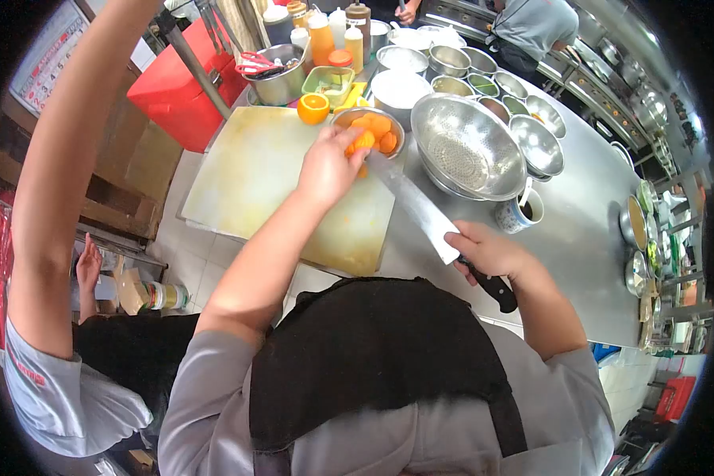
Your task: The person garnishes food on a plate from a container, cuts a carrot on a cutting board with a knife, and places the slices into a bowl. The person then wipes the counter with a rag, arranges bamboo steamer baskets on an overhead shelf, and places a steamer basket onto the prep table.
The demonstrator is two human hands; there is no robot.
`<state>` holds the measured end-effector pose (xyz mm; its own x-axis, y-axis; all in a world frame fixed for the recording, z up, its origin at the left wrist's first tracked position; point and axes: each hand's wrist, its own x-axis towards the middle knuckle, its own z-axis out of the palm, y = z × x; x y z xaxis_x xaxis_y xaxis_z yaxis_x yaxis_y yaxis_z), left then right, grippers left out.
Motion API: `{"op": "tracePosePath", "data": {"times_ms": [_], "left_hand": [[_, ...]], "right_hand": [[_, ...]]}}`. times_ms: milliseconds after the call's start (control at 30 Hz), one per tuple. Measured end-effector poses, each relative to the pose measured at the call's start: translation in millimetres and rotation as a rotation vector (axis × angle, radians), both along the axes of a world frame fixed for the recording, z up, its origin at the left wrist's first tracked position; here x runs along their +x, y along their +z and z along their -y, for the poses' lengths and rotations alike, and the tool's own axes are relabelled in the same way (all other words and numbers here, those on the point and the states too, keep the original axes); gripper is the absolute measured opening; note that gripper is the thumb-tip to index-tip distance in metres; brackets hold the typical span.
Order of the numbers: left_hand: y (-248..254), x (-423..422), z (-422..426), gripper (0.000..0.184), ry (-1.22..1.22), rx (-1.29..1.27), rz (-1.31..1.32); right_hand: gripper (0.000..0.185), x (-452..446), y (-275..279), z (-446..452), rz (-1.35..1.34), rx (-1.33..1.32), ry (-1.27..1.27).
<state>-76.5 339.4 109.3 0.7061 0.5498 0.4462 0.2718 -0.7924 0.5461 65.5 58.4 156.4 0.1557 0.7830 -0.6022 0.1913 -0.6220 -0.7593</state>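
My left hand (331,164) is at the near edge of a small metal bowl (402,143), its fingers closed on orange slices (362,141). More orange pieces (377,124) lie in that bowl. My right hand (488,252) grips a large knife (420,213) where blade and black handle meet; the blade points up and left, its tip beside the bowl. Under my left forearm lies a worn, pale cutting board (254,170). A halved orange (313,109) sits at the board's far edge, cut face toward me.
Beyond the board stand a green container (328,83), a metal pot (282,83) with red scissors, and sauce bottles (320,38). Right of the bowl are a large colander (468,147), a patterned cup (518,213) and several metal bowls. A co-worker (79,381) stands close at left, arm raised.
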Motion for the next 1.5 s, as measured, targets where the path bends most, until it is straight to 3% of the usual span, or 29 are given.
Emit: {"op": "tracePosePath", "data": {"times_ms": [100,200,333,433,467,500,567,633,700,800,900,1033,1300,1500], "left_hand": [[-3,23,-27,0.037,-0.019,0.121,-0.044],[3,5,-33,0.038,0.003,-0.060,-0.021],[-8,-58,-46,0.044,0.204,-0.230,-0.142],[-55,-107,-48,0.059,0.178,-0.258,-0.197],[-43,-116,-35,0.071,0.116,-0.272,-0.240],[-42,-121,-26,0.070,0.150,-0.211,-0.292],[-61,-128,-25,0.041,0.124,-0.155,-0.293],[-90,-129,-30,0.030,0.134,-0.099,-0.245],[-74,-128,-15,0.026,0.174,-0.016,-0.102],[-79,-127,-12,0.025,0.200,0.006,-0.012],[-78,-126,-10,0.027,0.222,0.036,0.022],[-82,-124,-10,0.029,0.286,-0.030,0.071],[-77,-121,6,0.026,0.187,-0.099,0.157],[-82,-115,18,0.026,0.133,0.073,0.113]], "right_hand": [[0.030,2,12,5,0.038,-0.011,-0.046],[0.029,4,-1,27,0.069,-0.025,-0.039],[0.029,-8,-7,48,0.019,-0.053,-0.115],[0.029,-14,0,44,0.307,-0.176,0.088],[0.029,-10,-11,46,0.353,-0.089,0.142],[0.030,-6,-31,48,0.406,-0.002,0.200],[0.030,-2,-54,40,0.577,0.084,0.293],[0.031,-3,-61,27,0.670,0.014,0.332],[0.031,-1,-69,20,0.702,0.043,0.351],[0.034,13,-113,24,0.758,0.116,0.337],[0.035,0,-80,27,0.760,0.139,0.251],[0.039,6,-104,42,0.789,0.286,0.150],[0.044,-6,-93,43,0.745,0.082,0.196],[0.046,-9,-85,37,0.705,0.054,0.263]]}}
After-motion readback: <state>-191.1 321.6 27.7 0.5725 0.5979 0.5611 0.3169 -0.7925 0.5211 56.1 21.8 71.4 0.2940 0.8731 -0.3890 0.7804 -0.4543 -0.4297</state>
